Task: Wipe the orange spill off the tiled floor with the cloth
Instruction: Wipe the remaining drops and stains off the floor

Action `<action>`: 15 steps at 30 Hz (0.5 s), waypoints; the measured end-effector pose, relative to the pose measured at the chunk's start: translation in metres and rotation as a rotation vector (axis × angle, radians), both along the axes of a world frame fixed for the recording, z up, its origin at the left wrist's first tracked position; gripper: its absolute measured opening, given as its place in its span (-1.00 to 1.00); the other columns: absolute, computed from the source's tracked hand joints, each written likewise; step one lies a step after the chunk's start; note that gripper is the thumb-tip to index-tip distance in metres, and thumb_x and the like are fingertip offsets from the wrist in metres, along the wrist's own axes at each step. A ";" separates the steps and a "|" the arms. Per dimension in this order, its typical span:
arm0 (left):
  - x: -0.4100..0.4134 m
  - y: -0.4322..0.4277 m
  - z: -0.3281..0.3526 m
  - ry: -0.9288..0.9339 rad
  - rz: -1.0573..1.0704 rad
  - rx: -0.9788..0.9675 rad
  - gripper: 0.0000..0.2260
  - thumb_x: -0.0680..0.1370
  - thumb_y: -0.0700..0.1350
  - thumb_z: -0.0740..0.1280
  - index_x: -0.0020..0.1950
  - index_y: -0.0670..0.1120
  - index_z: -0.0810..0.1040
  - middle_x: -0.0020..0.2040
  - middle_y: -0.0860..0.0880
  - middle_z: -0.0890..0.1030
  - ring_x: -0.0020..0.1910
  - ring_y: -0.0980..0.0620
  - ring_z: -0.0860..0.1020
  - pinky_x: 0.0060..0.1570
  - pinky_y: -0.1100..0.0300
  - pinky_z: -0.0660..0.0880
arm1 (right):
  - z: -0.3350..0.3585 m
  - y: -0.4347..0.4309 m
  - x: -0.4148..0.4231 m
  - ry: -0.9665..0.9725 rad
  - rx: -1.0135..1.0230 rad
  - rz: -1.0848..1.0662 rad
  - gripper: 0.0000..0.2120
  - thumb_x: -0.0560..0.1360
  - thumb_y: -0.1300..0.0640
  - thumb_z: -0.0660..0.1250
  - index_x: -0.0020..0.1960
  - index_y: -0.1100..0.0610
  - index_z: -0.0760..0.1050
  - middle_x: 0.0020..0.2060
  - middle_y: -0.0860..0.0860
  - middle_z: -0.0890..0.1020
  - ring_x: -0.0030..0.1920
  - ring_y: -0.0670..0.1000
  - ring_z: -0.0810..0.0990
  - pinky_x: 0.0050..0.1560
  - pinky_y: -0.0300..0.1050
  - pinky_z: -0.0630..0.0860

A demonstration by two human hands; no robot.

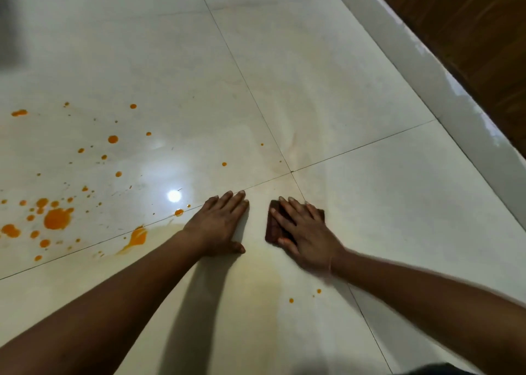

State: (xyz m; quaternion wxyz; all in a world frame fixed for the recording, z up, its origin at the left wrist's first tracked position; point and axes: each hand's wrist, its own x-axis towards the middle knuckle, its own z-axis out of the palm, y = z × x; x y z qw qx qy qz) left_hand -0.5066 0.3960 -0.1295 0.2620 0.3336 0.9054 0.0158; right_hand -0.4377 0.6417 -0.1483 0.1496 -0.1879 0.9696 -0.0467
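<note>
From your head camera, your right hand (306, 232) lies flat with fingers spread, pressing the dark cloth (274, 228) to the tiled floor (370, 203); your left hand (220, 225) rests open and empty, bracing just beside it. The orange spill (57, 218) sits well to your left, mostly unwiped, with faint smears nearer you. Sweep leftward with firm, overlapping strokes, gathering droplets inward rather than spreading them. No containers are visible.

Two hands (220, 223), one cloth (274, 228), many orange drops (57, 218).
</note>
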 end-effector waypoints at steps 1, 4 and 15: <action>0.000 0.002 0.003 -0.003 0.002 -0.018 -0.06 0.47 0.34 0.27 0.58 -0.08 -0.19 0.59 -0.06 -0.22 0.57 -0.08 -0.17 0.52 0.01 -0.13 | -0.001 -0.001 0.030 -0.002 -0.036 -0.057 -0.36 0.59 -0.19 0.07 0.59 -0.04 0.00 0.59 0.07 0.03 0.57 0.10 -0.01 0.50 0.13 -0.05; 0.002 0.008 0.008 -0.011 0.033 -0.060 -0.03 0.46 0.31 0.31 0.58 -0.11 -0.19 0.60 -0.08 -0.21 0.57 -0.11 -0.15 0.53 0.00 -0.12 | 0.000 0.019 0.110 -0.018 -0.042 -0.055 -0.35 0.60 -0.20 0.07 0.60 -0.09 -0.07 0.58 0.03 -0.04 0.57 0.11 0.01 0.48 0.14 -0.03; 0.038 0.015 0.006 0.111 0.184 0.007 -0.03 0.42 0.41 0.26 0.58 -0.12 -0.08 0.60 -0.10 -0.13 0.58 -0.08 -0.11 0.51 -0.02 -0.14 | -0.004 0.020 0.153 0.006 0.036 0.135 -0.34 0.48 -0.32 0.04 0.51 -0.07 0.24 0.48 0.10 0.25 0.43 0.14 0.25 0.34 0.21 0.37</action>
